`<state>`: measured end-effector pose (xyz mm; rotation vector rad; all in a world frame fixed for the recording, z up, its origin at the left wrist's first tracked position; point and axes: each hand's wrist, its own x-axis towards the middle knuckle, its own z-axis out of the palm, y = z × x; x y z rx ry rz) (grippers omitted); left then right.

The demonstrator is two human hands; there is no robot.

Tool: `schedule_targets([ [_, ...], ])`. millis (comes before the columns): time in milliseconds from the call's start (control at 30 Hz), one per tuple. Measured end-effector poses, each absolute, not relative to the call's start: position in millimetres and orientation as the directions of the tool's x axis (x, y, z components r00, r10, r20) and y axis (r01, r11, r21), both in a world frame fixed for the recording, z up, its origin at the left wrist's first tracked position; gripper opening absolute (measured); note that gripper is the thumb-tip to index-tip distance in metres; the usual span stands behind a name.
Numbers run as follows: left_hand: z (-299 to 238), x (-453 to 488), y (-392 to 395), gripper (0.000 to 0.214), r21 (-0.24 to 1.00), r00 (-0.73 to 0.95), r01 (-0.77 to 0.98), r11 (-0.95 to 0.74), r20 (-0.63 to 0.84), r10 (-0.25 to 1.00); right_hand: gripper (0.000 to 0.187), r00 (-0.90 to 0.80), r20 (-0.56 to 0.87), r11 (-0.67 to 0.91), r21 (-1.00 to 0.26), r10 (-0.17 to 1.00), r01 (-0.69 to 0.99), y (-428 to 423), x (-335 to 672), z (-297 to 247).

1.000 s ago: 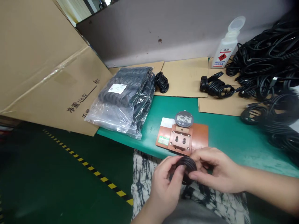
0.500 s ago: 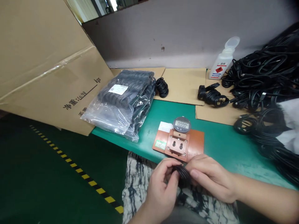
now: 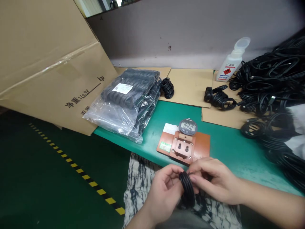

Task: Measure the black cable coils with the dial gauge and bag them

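Both hands hold one small coil of black cable (image 3: 187, 189) over my lap, just in front of the green table's (image 3: 228, 149) near edge. My left hand (image 3: 162, 194) grips the coil from the left with its fingers curled round it. From the right, my right hand (image 3: 211, 179) pinches the same coil between thumb and fingers. Just beyond the hands, on the table, lies a brown fixture plate (image 3: 184, 146) with a round digital gauge (image 3: 188, 127) reading zeros.
A clear plastic bag of black coils (image 3: 126, 101) lies at the table's left end against a large cardboard box (image 3: 47, 63). Loose coils (image 3: 168, 88) (image 3: 220, 97) rest on cardboard sheets (image 3: 188, 82). A white bottle (image 3: 232, 60) and a big pile of black cables (image 3: 274, 92) fill the right.
The coil has turned from nearly face-on to edge-on between my hands, which have shifted slightly lower over my lap. The view has swung a little.
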<state>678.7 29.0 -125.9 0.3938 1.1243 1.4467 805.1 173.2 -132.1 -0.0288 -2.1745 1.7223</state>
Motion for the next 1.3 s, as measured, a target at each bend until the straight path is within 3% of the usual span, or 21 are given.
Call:
schedule_targets([
  [133, -143, 677, 23, 0.027, 0.681, -0.066, -0.723, 0.117, -0.236, 0.969, 0.010, -0.941, 0.265, 0.198, -0.954, 0.209, -0.225, 174, 805, -131],
  [233, -148, 678, 23, 0.037, 0.659, 0.035, -0.725, 0.200, -0.254, 0.967, 0.009, -0.914, 0.348, 0.329, -0.905, 0.207, -0.270, 176, 806, -131],
  [367, -142, 679, 28, 0.040, 0.736, 0.107, -0.585, 0.341, -0.347, 0.932, 0.009, -0.904, 0.368, 0.469, -0.852, 0.218, -0.233, 178, 808, -131],
  [467, -139, 679, 29, 0.036, 0.851, 0.055, -0.373, 0.370, -0.378, 0.924, 0.010, -0.913, 0.343, 0.491, -0.848, 0.220, -0.200, 179, 808, -131],
  [567, -142, 678, 26, 0.032, 0.979, -0.072, -0.003, 0.204, -0.203, 0.976, 0.010, -0.920, 0.317, 0.479, -0.860, 0.231, -0.176, 179, 808, -129],
  [667, -148, 677, 24, 0.029, 0.968, -0.070, 0.250, -0.022, 0.040, 0.997, 0.011, -0.928, 0.289, 0.417, -0.893, 0.236, -0.171, 179, 808, -128],
  [800, -150, 676, 27, 0.020, 0.907, 0.011, 0.371, -0.199, 0.210, 0.978, 0.015, -0.930, 0.277, 0.380, -0.909, 0.242, -0.172, 180, 807, -129],
  [967, -148, 677, 34, 0.018, 0.735, 0.041, 0.548, -0.399, 0.453, 0.891, 0.012, -0.914, 0.322, 0.447, -0.875, 0.245, -0.188, 177, 808, -130],
  [1100, -150, 681, 34, 0.022, 0.738, -0.048, 0.550, -0.391, 0.495, 0.867, 0.014, -0.875, 0.353, 0.505, -0.850, 0.330, -0.153, 173, 812, -130],
  [1167, -152, 683, 31, 0.022, 0.743, -0.080, 0.573, -0.345, 0.470, 0.879, 0.015, -0.856, 0.434, 0.598, -0.777, 0.281, -0.198, 173, 814, -130],
  [1300, -156, 685, 25, 0.018, 0.740, -0.125, 0.610, -0.283, 0.443, 0.888, 0.019, -0.861, 0.506, 0.715, -0.619, 0.046, -0.326, 176, 814, -127],
])
